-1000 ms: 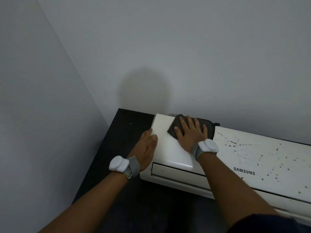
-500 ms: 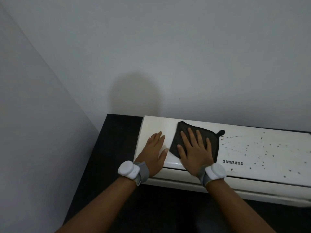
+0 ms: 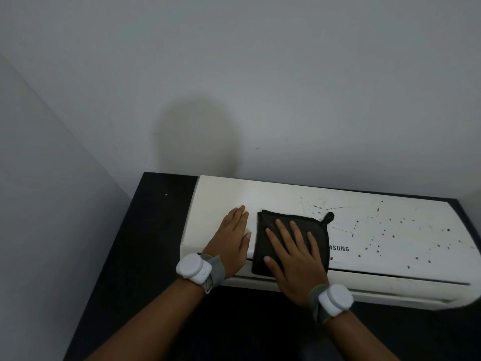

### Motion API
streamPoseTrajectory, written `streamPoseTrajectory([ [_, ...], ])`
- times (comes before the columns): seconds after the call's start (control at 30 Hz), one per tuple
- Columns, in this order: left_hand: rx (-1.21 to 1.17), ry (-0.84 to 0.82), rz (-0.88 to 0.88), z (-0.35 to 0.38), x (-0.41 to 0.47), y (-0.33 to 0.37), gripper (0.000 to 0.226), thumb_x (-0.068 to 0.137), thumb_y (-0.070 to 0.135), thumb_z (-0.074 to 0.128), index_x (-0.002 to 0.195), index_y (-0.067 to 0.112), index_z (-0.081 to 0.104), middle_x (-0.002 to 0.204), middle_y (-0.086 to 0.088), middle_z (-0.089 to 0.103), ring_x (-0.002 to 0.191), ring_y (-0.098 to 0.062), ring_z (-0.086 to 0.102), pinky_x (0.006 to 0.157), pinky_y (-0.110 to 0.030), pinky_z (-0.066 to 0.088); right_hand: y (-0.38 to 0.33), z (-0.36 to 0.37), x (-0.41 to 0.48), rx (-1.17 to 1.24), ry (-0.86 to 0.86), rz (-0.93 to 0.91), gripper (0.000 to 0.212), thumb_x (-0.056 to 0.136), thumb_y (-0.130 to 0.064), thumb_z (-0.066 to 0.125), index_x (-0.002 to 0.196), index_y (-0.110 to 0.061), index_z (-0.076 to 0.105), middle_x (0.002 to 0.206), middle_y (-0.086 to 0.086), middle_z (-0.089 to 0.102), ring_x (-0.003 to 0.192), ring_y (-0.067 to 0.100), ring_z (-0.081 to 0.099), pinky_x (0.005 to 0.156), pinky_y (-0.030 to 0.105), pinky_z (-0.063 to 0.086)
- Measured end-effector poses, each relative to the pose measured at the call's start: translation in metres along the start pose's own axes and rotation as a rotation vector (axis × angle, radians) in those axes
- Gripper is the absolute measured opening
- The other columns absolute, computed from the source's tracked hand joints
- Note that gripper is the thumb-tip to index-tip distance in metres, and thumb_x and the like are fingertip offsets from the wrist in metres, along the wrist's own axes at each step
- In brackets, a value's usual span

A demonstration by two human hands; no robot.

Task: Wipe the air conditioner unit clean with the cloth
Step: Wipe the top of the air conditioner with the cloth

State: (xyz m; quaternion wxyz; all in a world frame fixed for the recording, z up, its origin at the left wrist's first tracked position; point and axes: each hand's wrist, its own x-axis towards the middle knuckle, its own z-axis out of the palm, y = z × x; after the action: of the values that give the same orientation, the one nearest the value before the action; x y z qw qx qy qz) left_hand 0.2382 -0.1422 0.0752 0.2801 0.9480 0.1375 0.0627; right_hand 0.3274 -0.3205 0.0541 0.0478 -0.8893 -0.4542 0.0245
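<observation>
A white air conditioner unit point(image 3: 390, 230) lies on a black surface, its front panel facing up. Dark specks and streaks cover its middle and right part; the left end looks clean. A folded dark cloth point(image 3: 270, 225) with a small hanging loop lies on the panel, partly over the brand lettering. My right hand point(image 3: 294, 259) presses flat on the cloth with fingers spread and straight. My left hand point(image 3: 234, 238) rests flat on the bare panel just left of the cloth.
The black surface point(image 3: 156, 243) under the unit extends left and toward me. Grey walls point(image 3: 234, 74) meet in a corner at the left and rise right behind the unit. Both wrists wear white sensor bands.
My right hand has slid the cloth from the unit's back left toward the front edge and a little rightward. My left hand moved from the unit's left end onto its panel.
</observation>
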Motion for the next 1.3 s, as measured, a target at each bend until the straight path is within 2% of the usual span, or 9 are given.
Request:
streamPoseTrajectory([
  [0.27,0.045,0.033,-0.042,0.006,0.002,0.005,0.051,0.099,0.019,0.035,0.144,0.001,0.018,0.155,-0.015,0.013,0.145,-0.025,0.007,0.118,-0.029,0.001,0.007,-0.010,0.059,0.015,-0.042,-0.002,0.063,0.093,-0.062,0.008,0.150,-0.037,0.014,0.160,-0.008,0.008,0.147,0.021,0.004,0.117,0.049,0.005],
  [0.5,0.067,0.058,-0.069,0.008,0.002,0.004,0.049,0.099,0.018,0.035,0.144,0.003,0.022,0.155,-0.013,0.015,0.145,-0.023,0.010,0.116,-0.024,-0.001,0.027,-0.002,0.113,0.092,-0.064,-0.001,0.066,0.089,-0.069,0.004,0.148,-0.041,0.013,0.160,-0.011,0.010,0.146,0.020,0.008,0.115,0.049,0.001],
  [0.7,0.075,0.023,-0.081,0.003,0.003,0.003,0.051,0.099,0.023,0.037,0.144,0.004,0.023,0.156,-0.010,0.014,0.145,-0.020,0.010,0.118,-0.026,0.004,0.055,0.001,0.144,0.125,-0.073,0.096,0.069,0.084,-0.073,0.004,0.145,-0.044,0.017,0.156,-0.010,0.025,0.143,0.021,0.019,0.114,0.050,0.008],
  [0.9,0.089,0.004,-0.102,0.004,0.003,0.007,0.054,0.099,0.026,0.037,0.145,0.004,0.020,0.157,-0.009,0.010,0.145,-0.019,0.007,0.117,-0.025,0.002,0.093,-0.003,0.138,0.117,-0.108,0.180,0.075,0.082,-0.074,0.001,0.146,-0.040,0.018,0.156,-0.008,0.024,0.143,0.023,0.019,0.115,0.051,0.008],
  [1.07,0.111,0.001,-0.114,0.008,0.005,0.010,0.057,0.099,0.030,0.035,0.146,0.004,0.017,0.157,-0.009,0.007,0.145,-0.020,0.005,0.116,-0.023,-0.001,0.111,-0.003,0.106,0.058,0.006,0.245,0.070,0.087,-0.069,0.004,0.147,-0.038,0.021,0.156,-0.008,0.026,0.143,0.021,0.020,0.115,0.050,0.011],
  [1.2,0.097,0.019,-0.162,0.013,0.007,0.017,0.059,0.098,0.033,0.036,0.146,0.003,0.016,0.157,-0.010,0.005,0.145,-0.021,0.002,0.118,-0.029,0.000,0.110,-0.007,0.081,0.059,-0.011,0.267,0.068,0.089,-0.067,0.002,0.150,-0.038,0.012,0.160,-0.008,0.014,0.146,0.022,0.009,0.115,0.050,0.005],
  [1.3,0.106,0.014,-0.168,0.019,0.012,0.026,0.061,0.098,0.036,0.034,0.147,0.005,0.015,0.158,-0.008,0.003,0.145,-0.019,-0.001,0.117,-0.027,-0.003,0.104,-0.010,0.062,0.054,-0.011,0.279,0.065,0.091,-0.064,0.005,0.150,-0.037,0.011,0.160,-0.007,0.009,0.147,0.022,0.005,0.116,0.050,0.003],
])
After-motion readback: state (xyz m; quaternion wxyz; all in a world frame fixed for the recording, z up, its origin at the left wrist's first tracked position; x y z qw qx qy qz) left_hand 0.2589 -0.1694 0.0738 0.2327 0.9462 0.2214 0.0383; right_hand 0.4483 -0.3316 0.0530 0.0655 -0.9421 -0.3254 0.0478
